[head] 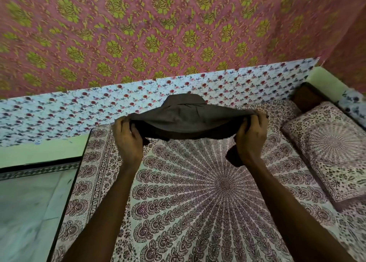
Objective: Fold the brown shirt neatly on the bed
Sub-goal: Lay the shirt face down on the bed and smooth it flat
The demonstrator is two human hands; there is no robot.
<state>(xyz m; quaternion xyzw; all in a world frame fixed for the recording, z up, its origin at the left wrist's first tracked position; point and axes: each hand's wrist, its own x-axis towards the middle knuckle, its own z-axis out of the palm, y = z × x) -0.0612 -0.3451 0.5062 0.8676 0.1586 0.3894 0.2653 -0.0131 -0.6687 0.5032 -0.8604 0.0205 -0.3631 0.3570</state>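
Observation:
The brown shirt (188, 119) hangs in the air above the far half of the bed, stretched between both hands and sagging in the middle. My left hand (127, 139) grips its left end with curled fingers. My right hand (251, 137) grips its right end the same way, and a dark flap of the shirt hangs below that wrist. The bed (198, 202) is covered by a white sheet with a maroon mandala print, and its centre lies under my forearms.
A pillow (332, 149) in matching print lies at the right end of the bed. A floral-tiled wall strip (79, 111) and a pink patterned wall run along the far side. The bed's left edge drops to a pale floor (25, 212).

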